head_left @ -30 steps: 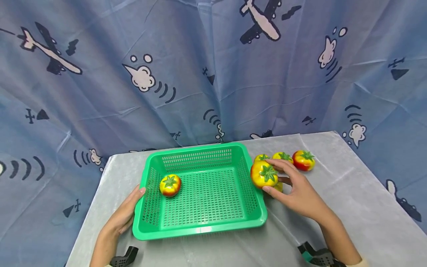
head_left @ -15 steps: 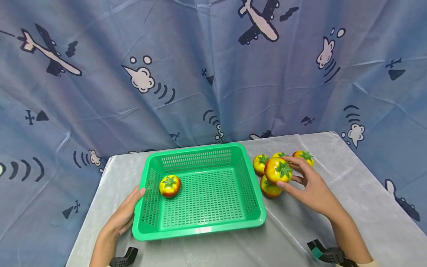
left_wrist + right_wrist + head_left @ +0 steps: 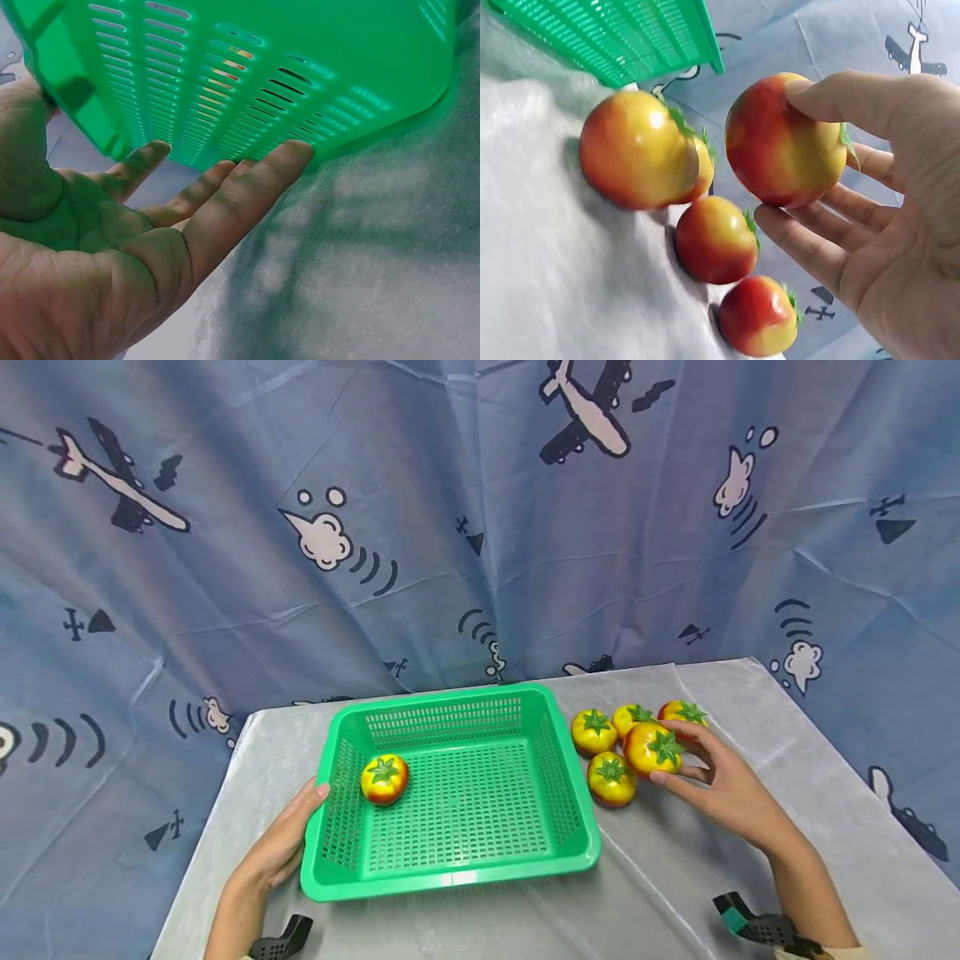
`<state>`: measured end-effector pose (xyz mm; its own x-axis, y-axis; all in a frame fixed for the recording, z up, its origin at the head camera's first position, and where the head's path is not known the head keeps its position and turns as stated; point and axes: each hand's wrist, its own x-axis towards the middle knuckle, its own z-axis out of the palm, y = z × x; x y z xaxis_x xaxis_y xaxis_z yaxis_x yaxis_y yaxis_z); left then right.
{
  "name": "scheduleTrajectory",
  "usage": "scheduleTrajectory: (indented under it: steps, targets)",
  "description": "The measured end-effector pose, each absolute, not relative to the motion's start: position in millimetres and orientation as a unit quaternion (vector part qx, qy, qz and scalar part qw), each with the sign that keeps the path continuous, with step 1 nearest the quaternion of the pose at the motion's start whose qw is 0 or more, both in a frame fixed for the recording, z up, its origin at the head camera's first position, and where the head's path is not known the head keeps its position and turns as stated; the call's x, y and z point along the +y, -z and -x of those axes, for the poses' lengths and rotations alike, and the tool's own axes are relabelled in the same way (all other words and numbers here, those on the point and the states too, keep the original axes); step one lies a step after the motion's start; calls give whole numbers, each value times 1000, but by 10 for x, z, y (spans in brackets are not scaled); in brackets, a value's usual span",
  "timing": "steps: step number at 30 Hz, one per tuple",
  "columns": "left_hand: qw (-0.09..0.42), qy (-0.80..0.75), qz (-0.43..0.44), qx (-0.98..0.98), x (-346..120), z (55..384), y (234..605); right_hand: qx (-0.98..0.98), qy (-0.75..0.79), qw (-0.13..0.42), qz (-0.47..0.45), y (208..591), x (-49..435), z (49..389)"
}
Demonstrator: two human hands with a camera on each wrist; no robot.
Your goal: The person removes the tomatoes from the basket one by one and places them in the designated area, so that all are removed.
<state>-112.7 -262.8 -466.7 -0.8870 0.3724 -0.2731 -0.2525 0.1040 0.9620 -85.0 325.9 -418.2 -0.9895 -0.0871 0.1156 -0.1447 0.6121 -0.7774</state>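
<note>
A green plastic basket (image 3: 457, 878) with slotted walls sits on the table, and one yellow-red toy tomato (image 3: 384, 779) lies inside near its left wall. My left hand (image 3: 281, 837) grips the basket's left side, thumb on the rim; in the left wrist view its fingers (image 3: 247, 191) lie along the outside wall. Right of the basket, my right hand (image 3: 723, 785) holds another toy tomato (image 3: 647, 750) between thumb and fingers. In the right wrist view this held tomato (image 3: 776, 142) is raised off the cloth.
Several more toy tomatoes with green leafy tops, among them a front one (image 3: 612, 781) and a back right one (image 3: 678, 712), lie grouped right of the basket. A grey cloth (image 3: 757, 727) covers the table. Behind it hangs a blue airplane-print curtain (image 3: 420, 527).
My right hand has moved right with the tomato, from over the basket's right rim to beyond the nearest loose tomatoes. The left hand and basket have stayed put.
</note>
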Motion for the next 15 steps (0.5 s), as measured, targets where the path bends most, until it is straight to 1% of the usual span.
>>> scheduleTrajectory:
  steps: [6,15]
  targets:
    - [231,-668,-31,706,-2630,1130,4685,-901,-430,18,-60,4244,3341,883]
    - [236,-679,-49,693,-2630,1138,4695,-906,-418,-14,-60,4354,3460,911]
